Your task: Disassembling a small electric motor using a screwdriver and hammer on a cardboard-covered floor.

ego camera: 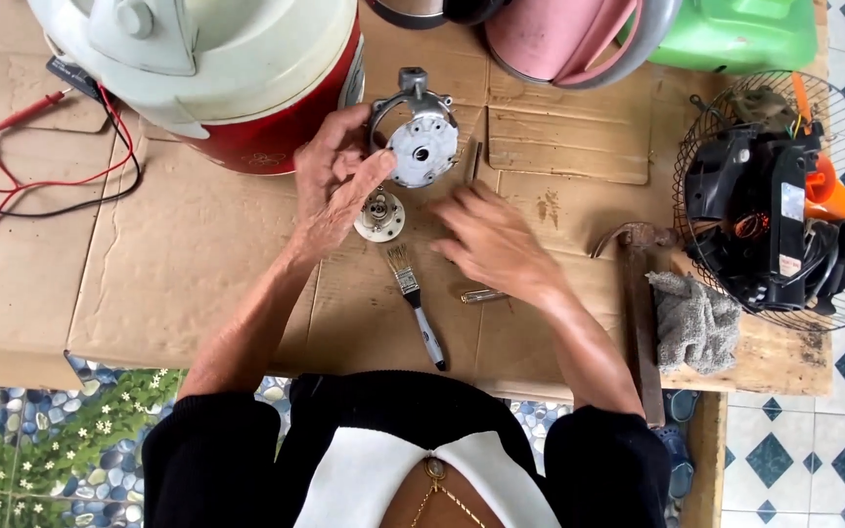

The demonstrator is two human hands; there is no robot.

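**Inspector:** Head view. The metal motor housing point(421, 142) is found on the cardboard sheet point(198, 264), at about twelve o'clock from the person's chest. It is steadied by the left hand point(336, 186): the thumb is pressed onto its round face and the fingers are curled round its left rim, so a pinch on the housing is recorded.

**Clerk:** And the right hand?

**Inspector:** The right hand point(493, 244) is laid flat and blurred, fingers spread, nothing seen between them. A small bearing plate point(380, 215) is noted at six o'clock of the housing, just beside the left thumb. A paintbrush point(415, 303) is placed below that, and a screwdriver point(476, 294) is partly covered by the right hand.

**Clerk:** Handling?

**Inspector:** The housing is judged to be cast metal: stiff, fairly heavy for its size, smooth on the face. A hold on the rim or the lugs is advised, not on the centre bore.

**Clerk:** Anything obscured?

**Inspector:** The housing's underside is not shown. The red jug point(246, 88) at ten o'clock is cut off by the frame. The fan motor point(770, 225) in the wire guard point(696, 147) at three o'clock is cluttered; its parts cannot be told apart. The hammer point(633, 240) handle is partly hidden by a grey rag point(696, 318).
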